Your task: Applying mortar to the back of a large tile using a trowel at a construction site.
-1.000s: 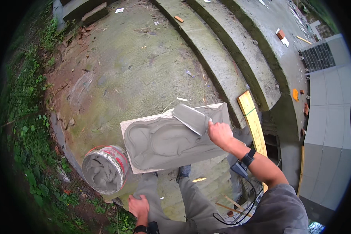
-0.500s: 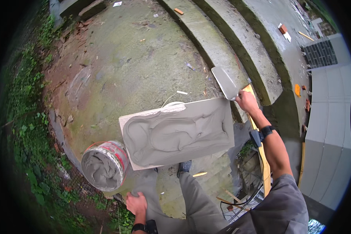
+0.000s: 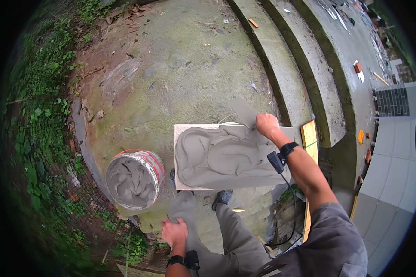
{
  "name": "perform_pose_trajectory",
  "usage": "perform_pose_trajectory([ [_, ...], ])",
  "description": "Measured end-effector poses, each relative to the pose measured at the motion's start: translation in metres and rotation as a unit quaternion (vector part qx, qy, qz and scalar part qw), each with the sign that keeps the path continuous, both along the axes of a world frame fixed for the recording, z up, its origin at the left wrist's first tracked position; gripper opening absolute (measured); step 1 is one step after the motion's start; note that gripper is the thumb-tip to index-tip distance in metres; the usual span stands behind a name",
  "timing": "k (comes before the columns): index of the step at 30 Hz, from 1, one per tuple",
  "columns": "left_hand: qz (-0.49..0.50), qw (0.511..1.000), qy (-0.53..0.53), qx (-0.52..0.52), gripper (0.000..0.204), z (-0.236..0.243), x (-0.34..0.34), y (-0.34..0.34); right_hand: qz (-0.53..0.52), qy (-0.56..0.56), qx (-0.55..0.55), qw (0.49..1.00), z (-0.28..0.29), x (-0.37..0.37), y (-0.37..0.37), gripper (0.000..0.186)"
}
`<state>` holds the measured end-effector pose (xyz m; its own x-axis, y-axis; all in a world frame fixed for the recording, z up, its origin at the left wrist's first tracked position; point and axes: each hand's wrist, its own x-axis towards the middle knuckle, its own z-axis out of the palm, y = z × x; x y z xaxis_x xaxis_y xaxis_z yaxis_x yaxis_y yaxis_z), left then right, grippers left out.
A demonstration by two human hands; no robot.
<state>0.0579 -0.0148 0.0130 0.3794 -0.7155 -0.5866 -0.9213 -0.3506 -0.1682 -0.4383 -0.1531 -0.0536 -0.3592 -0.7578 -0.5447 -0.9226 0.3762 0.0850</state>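
Observation:
My right hand (image 3: pixel 267 124) is closed around the handle of a trowel (image 3: pixel 244 111), above the far right part of a slab (image 3: pixel 189 127). The trowel's flat grey blade points away and to the left, past the slab's far edge. Wet grey mortar (image 3: pixel 231 157) covers most of the slab in thick swirls, with part of the pale left and far edges bare. My left hand (image 3: pixel 174 231) rests by my knee with its fingers curled in, no tool showing in it. Left of the slab stands a bucket (image 3: pixel 156 173) with more mortar inside.
Concrete steps (image 3: pixel 296 64) rise at the far right. Yellow wooden boards (image 3: pixel 309 138) lie beside the slab's right end. Green plants and netting (image 3: pixel 37 138) border the left. My shoe (image 3: pixel 223 197) is at the slab's near edge. White panels (image 3: pixel 393 152) line the right.
My right hand has swung the trowel left, from beyond the slab's right corner to its far edge. My left hand stays by the knee. The whole view has shifted.

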Motion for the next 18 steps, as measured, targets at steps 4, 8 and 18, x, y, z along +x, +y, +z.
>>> perform_pose_trajectory([
  [4,-0.006,1.000,-0.001,-0.023,0.046,-0.009,0.017,0.003,-0.087,-0.094,-0.051,0.990,0.026,0.078,-0.002,0.026],
  [8,-0.017,0.999,0.016,-0.022,0.046,-0.012,0.005,-0.008,-0.045,-0.123,-0.036,0.991,0.078,0.181,-0.014,0.028],
  [18,0.015,0.999,0.041,-0.014,0.048,0.007,0.015,-0.015,-0.069,0.123,0.002,0.990,0.023,0.049,0.073,0.018],
])
